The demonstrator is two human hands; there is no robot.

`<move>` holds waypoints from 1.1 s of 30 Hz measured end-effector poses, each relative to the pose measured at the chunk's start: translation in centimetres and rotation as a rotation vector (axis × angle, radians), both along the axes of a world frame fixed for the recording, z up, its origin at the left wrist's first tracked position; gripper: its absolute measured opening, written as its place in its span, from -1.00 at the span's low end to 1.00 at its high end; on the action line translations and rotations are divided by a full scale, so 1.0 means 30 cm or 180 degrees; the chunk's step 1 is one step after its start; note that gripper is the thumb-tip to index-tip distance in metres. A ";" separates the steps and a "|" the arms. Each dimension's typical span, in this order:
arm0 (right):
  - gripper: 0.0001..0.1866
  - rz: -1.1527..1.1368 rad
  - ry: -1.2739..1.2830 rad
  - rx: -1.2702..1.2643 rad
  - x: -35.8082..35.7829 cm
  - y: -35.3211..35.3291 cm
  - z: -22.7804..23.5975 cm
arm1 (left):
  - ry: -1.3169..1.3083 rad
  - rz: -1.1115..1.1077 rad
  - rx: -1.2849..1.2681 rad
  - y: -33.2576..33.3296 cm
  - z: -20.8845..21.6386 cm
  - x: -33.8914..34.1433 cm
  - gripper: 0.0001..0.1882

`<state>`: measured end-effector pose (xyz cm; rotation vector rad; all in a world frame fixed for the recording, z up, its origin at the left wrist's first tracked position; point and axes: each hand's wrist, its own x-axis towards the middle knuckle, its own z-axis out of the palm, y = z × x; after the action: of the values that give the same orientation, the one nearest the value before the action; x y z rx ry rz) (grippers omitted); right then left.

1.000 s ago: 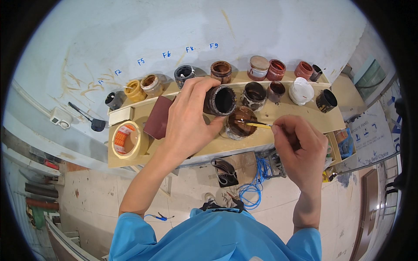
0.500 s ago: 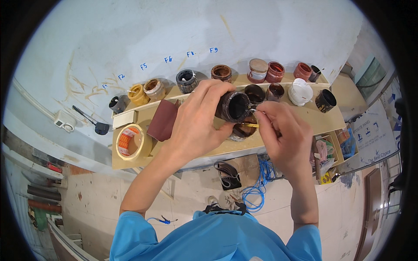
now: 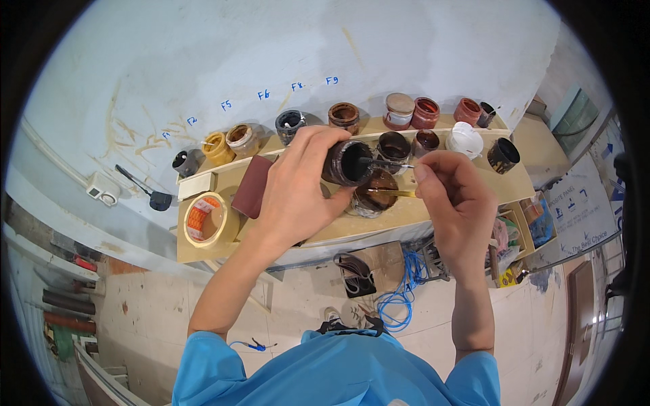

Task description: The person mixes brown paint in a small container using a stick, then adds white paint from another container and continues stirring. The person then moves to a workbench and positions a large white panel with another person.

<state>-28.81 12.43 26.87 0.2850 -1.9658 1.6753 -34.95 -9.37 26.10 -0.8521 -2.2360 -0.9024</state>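
- The dark jar [image 3: 332, 166] is gripped in the left hand [image 3: 298, 179], its fingers wrapped around the wall; it is tilted, mouth toward the right hand [image 3: 460, 203].
- A thin tool [image 3: 394, 164] is pinched between the right thumb and fingers, closed tightly on its end; its dark tip is put at the mouth of the dark jar – how deep cannot be told.
- A second ago the right hand was held lower, by the brown jar; it has since been raised to the dark jar. The work, it is judged, has been shifted to the dark jar.
- Just below the tool, the brown jar [image 3: 365, 208] is seen, with a yellow stick [image 3: 396, 193] across its mouth; whether the stick's end is touched by the right hand cannot be told.
- Beyond the grip, a dark open jar [image 3: 394, 150] and a white tub [image 3: 464, 142] are stood on the shelf [image 3: 484, 179].
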 end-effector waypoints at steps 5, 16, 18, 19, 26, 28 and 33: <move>-0.91 -0.0263 0.0128 0.0218 0.031 0.028 0.000 | 0.0051 0.0211 -0.0172 -0.028 -0.006 -0.018 -0.28; -0.92 -0.0320 0.0214 0.0536 0.039 0.054 -0.030 | -0.0280 0.0293 -0.0060 -0.034 -0.008 -0.011 -0.30; -0.92 -0.0343 0.0225 0.0619 0.037 0.055 -0.031 | -0.0310 0.0280 -0.0039 -0.033 -0.007 -0.008 -0.30; -0.92 -0.0343 0.0232 0.0643 0.036 0.055 -0.031 | -0.0284 0.0274 -0.0031 -0.033 -0.006 -0.007 -0.30; -0.91 -0.0370 0.0189 0.0873 0.040 0.054 -0.031 | -0.0265 0.0263 -0.0001 -0.032 -0.005 -0.006 -0.29; -0.90 -0.0374 0.0168 0.1025 0.042 0.055 -0.036 | -0.0259 0.0265 -0.0007 -0.032 -0.006 -0.007 -0.30; -0.90 -0.0323 0.0136 0.1581 0.034 0.056 -0.042 | -0.0033 0.0176 -0.0099 -0.028 -0.008 -0.018 -0.30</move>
<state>-27.78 14.10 25.62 0.3881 -2.2990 1.0896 -35.50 -10.22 25.85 -0.7973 -2.2765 -0.8503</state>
